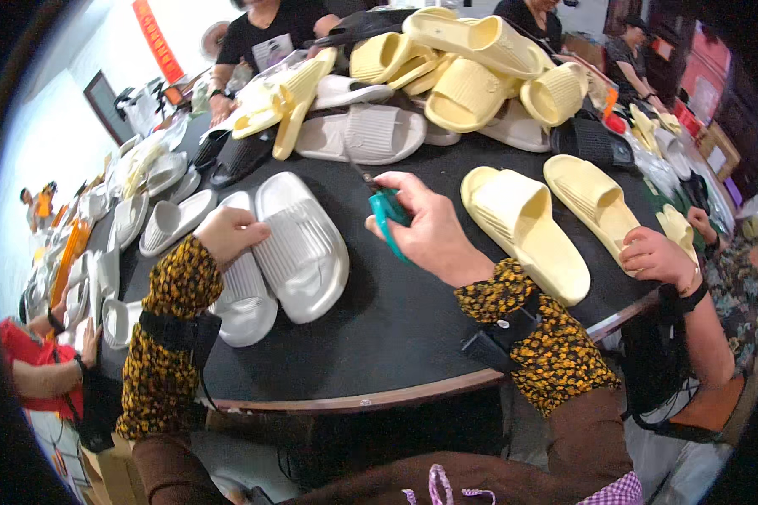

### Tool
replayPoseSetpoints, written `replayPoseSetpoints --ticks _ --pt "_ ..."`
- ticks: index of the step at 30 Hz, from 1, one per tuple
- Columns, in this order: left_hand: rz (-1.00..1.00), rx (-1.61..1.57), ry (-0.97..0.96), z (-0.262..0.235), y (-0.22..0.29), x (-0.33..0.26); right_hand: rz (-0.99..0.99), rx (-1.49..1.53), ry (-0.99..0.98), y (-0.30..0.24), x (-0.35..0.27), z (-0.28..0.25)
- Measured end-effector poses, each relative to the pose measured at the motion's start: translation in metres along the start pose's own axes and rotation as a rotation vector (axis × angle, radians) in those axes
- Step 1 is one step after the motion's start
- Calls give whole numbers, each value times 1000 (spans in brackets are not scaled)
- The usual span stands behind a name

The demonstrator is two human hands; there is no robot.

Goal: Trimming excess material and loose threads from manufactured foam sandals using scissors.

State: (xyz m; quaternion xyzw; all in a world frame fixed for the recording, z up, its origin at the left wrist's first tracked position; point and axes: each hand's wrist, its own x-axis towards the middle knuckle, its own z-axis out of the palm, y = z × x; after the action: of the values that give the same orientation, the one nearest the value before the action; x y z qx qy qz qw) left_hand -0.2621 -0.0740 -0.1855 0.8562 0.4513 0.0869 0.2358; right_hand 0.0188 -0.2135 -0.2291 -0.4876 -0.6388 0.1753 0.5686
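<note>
My left hand (pixel 230 233) rests with curled fingers on the side of a pair of white ribbed slide sandals (pixel 299 244) lying on the black table (pixel 396 337). It holds nothing that I can see. My right hand (pixel 425 227) is shut on small teal-handled snips (pixel 385 210), whose blades point up and away toward the pile. The snips hover just right of the white pair, apart from it. A pair of pale yellow slides (pixel 531 223) lies to the right of my right hand.
A heap of yellow and white slides (pixel 446 76) fills the far side of the table, with black ones (pixel 594 139) at the right. More white slides (pixel 156 215) line the left. A co-worker's hand (pixel 653 257) touches a yellow slide; other people sit around.
</note>
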Motion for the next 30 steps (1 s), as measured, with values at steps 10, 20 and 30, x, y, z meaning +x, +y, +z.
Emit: replayPoseSetpoints --ticks 10,20,30 --pt "-180 -850 35 2 11 -1 27 -23 -28 -2 0 -1" --pt "-195 -1371 -342 43 48 -17 124 -199 -57 15 0 1" --pt "-14 -1348 118 42 52 -18 89 -116 -3 14 6 0"
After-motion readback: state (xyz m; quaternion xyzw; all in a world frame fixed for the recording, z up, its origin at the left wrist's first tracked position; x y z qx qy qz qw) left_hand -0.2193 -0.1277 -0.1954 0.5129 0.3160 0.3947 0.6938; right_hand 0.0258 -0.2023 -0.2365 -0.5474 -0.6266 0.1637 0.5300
